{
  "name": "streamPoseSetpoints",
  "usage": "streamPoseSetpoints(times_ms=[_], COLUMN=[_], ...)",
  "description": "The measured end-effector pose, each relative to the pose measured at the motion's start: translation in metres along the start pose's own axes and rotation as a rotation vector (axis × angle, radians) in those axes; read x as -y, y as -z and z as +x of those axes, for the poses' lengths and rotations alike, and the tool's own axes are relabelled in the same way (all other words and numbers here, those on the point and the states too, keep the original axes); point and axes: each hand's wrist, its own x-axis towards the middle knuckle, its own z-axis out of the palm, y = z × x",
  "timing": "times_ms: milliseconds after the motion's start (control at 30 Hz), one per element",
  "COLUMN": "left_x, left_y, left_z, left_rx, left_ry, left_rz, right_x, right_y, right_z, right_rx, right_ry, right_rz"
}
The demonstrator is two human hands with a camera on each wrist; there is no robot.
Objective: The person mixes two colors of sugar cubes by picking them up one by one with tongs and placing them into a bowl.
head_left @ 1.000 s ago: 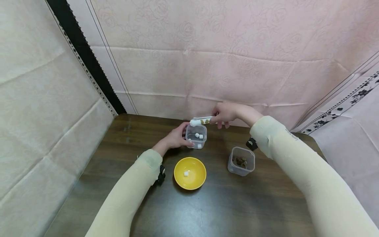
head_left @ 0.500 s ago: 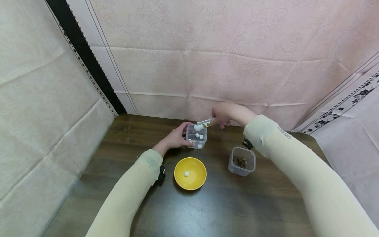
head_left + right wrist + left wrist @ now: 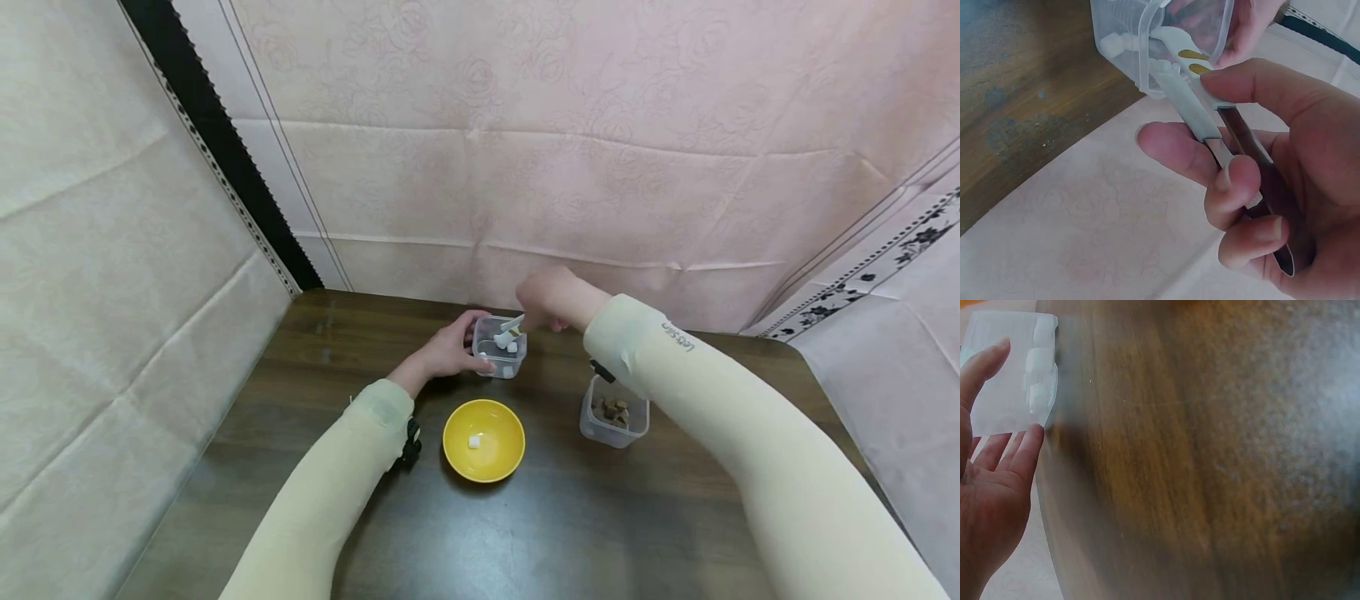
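My left hand [image 3: 447, 346] holds a small clear plastic container [image 3: 517, 360] at the back of the table, thumb on one side and fingers on the other. White cubes [image 3: 1039, 360] show through its wall in the left wrist view. My right hand [image 3: 555, 296] grips metal tongs with white tips [image 3: 1188, 106], thumb on one arm and fingers round the other. The tips reach over the rim into the container, their arms apart. Whether a cube sits between them I cannot tell. A yellow bowl [image 3: 504, 468] nearer me has one white cube [image 3: 474, 442] in it.
A second clear container [image 3: 597, 432] with several brown chunks [image 3: 613, 412] stands to the right, below my right forearm. A pale patterned cloth [image 3: 562, 167] hangs behind the brown wooden table [image 3: 315, 433].
My right hand has moved left and down, bringing the tongs' tips from above the container's far rim into it. My left hand and the container have stayed in place.
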Motion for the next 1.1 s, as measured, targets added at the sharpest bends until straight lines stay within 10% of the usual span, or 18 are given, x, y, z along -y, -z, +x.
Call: streamPoseSetpoints(times_ms=[1100], left_x=[-0.003], left_y=[0.000], left_z=[-0.002], left_rx=[0.012], left_ry=[0.000], left_rz=[-0.036], right_x=[0.044], right_y=[-0.002], right_z=[0.016], right_rx=[-0.056], right_ry=[-0.069], right_rz=[-0.189])
